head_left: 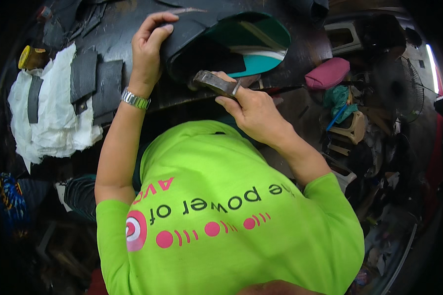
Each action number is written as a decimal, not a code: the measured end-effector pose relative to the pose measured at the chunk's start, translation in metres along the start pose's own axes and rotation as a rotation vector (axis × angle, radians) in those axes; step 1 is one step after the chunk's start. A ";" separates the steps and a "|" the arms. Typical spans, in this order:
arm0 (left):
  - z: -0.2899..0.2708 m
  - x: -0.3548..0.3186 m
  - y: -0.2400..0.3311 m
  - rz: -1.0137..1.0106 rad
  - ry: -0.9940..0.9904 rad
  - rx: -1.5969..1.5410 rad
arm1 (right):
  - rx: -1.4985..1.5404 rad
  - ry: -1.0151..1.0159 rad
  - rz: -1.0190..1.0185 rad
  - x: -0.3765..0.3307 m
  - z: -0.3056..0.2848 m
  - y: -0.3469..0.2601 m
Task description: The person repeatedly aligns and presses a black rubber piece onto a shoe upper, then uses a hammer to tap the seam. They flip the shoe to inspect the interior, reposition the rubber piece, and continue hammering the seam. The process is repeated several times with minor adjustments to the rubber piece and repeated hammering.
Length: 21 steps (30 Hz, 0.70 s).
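Black hollow piece (194,29) tilted at the near edge of the table (117,38)

The piece lies close to the table's near edge, right of its middle, with its wide opening turned toward the person; a teal lining (262,64) shows inside. The left hand (151,37), with a metal watch (135,99) at its wrist, is curled against the piece's left side, thumb close to the forefinger; whether it pinches the material, I cannot tell. The right hand (253,109) is closed around a dark metal tool (214,82), thumb below and a finger above. The tool's end is just beside the lower rim of the opening; contact cannot be made out.

Toward the table's left edge, a white cloth (54,123) hangs over the near side, with a narrow dark strip (35,98) and a dark rectangular piece (83,73) on it. A yellow-lidded jar (32,57) stands behind the cloth. Past the table's right edge are a pink pouch (328,73), a green plastic bag (342,102) and a fan (408,88).
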<state>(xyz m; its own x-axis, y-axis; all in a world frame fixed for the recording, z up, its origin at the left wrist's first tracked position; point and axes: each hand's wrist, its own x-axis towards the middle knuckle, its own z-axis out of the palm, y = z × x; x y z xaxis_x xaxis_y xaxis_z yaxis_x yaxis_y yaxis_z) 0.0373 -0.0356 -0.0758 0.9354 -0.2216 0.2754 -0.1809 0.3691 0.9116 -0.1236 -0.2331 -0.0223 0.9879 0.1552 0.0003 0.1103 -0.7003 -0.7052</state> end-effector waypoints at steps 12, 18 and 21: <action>-0.012 0.000 0.010 -0.111 0.060 0.003 | 0.052 0.216 0.114 0.003 -0.034 -0.005; -0.013 0.001 0.007 -0.133 0.069 0.014 | 0.207 0.233 0.058 0.011 -0.040 -0.010; -0.013 -0.002 0.007 -0.148 0.084 0.013 | 0.066 0.283 0.034 0.015 -0.035 -0.009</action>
<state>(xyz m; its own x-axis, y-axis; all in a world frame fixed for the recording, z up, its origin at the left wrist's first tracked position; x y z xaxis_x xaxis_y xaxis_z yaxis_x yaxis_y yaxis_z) 0.0382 -0.0208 -0.0739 0.9741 -0.1965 0.1117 -0.0426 0.3260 0.9444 -0.1064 -0.2487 0.0093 0.9831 -0.0751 0.1672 0.0781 -0.6538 -0.7526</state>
